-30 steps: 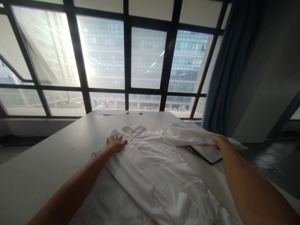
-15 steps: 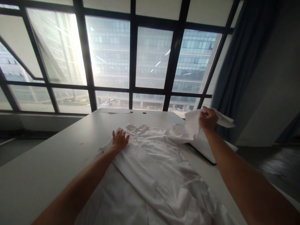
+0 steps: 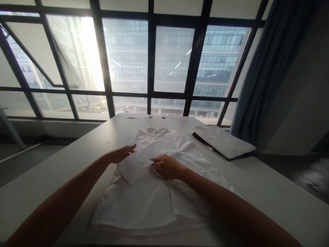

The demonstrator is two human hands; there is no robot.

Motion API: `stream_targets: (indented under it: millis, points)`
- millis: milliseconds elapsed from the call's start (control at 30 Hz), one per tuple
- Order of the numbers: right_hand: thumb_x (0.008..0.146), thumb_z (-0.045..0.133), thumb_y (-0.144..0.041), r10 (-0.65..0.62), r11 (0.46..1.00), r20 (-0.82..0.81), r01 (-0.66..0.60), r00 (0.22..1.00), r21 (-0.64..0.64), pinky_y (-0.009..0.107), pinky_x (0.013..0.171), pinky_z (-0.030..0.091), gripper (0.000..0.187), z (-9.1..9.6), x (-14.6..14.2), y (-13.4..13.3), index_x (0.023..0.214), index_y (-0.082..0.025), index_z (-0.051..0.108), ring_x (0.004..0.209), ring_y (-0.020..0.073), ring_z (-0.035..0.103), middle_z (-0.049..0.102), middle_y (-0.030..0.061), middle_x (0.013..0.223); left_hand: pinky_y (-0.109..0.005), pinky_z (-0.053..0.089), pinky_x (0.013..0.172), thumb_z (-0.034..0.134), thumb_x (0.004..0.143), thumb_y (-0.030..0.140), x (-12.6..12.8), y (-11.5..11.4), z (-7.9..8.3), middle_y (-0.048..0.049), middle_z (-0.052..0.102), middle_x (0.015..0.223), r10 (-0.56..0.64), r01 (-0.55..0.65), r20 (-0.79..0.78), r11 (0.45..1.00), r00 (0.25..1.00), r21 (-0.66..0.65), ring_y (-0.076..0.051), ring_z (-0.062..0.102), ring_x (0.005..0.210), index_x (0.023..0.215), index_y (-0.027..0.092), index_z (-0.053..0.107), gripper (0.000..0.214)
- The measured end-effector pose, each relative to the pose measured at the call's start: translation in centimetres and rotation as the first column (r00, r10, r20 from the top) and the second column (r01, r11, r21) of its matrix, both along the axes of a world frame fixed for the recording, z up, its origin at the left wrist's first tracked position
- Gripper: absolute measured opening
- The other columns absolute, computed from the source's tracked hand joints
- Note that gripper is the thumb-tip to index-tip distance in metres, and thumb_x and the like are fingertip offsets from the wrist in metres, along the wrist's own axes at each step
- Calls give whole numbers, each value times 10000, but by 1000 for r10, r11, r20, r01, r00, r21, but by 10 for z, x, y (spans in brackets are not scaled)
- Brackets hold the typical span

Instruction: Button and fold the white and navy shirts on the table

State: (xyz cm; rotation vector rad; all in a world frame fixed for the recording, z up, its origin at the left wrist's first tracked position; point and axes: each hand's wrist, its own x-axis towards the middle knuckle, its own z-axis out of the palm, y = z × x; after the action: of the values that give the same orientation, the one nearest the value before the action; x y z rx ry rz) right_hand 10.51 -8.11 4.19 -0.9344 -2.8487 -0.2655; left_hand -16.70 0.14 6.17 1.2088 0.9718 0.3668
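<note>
A white collared shirt point(image 3: 144, 206) lies on the table, collar at the far end and hem toward me, its fabric lightly wrinkled. One sleeve appears folded across the front toward the left. My right hand point(image 3: 168, 167) is over the middle of the shirt, fingers closed and seemingly pinching the fabric; the exact grip is partly hidden. At the shirt's left edge is my left hand point(image 3: 121, 154), its fingers stretched out and the thumb raised, beside the folded sleeve. Whether its fingertips touch the cloth I cannot tell.
The white table point(image 3: 84, 154) reaches toward large dark-framed windows point(image 3: 173, 60). On its right part rests a flat white item with a dark edge point(image 3: 224, 141). A white sheet point(image 3: 133, 116) lies at the far end. A blue curtain point(image 3: 254, 89) hangs at right.
My right hand has swung from the far right, where it held up a sleeve, to the middle of the shirt, bringing the sleeve across. My left hand has lifted off the shirt's upper left and moved left.
</note>
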Motion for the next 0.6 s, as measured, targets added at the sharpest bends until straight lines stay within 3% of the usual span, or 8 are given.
stream_targets:
  millis: [67,167,267,367,500,600]
  points:
    - [866,537,-189,-37,999,-40,37,999,-10,399,1015,446,249,0,5,-1,1036,-152,715,1157,254,607,600,97,1333,-278,558,682,858,578,498,-2,-15,-1,-107,738,943,-31,39,-100,996,994,81,-235,698,805,980,124,694,573]
    - [853,542,-197,-58,998,-147,56,987,-18,413,1021,442,258,1,16,-3,1037,-193,723,1149,249,612,618,67,1312,-269,563,663,903,518,355,-3,-33,2,-93,730,987,-12,45,-196,985,980,165,-236,702,825,1045,149,679,609]
    - [830,550,-193,-37,999,-278,31,960,-26,421,1010,453,285,2,25,-8,1052,-218,726,1118,242,630,649,60,1267,-263,579,645,882,560,316,-5,-46,11,-87,708,1046,0,17,-110,988,994,153,-210,699,815,1178,164,630,685]
    - [799,589,-207,-24,998,-399,-2,916,-65,391,956,494,266,5,31,-15,1018,-218,741,1054,234,660,695,75,1177,-243,581,554,857,617,308,-9,-55,21,-60,696,995,-8,14,-47,992,999,126,-163,685,689,1379,181,480,860]
    - [760,632,-204,-18,980,-430,-69,903,-185,327,874,526,200,9,35,-22,912,-220,760,961,214,693,729,63,1082,-263,586,495,841,653,319,-9,-65,27,13,672,791,-154,165,-116,982,981,88,-164,669,579,1530,175,222,1083]
    - [748,647,-201,-23,960,-397,-91,918,-265,292,815,529,133,10,38,-23,819,-219,758,867,193,706,749,39,990,-279,588,516,813,701,332,-6,-69,25,26,686,749,-307,328,-203,942,930,77,-187,688,577,1560,208,33,1167]
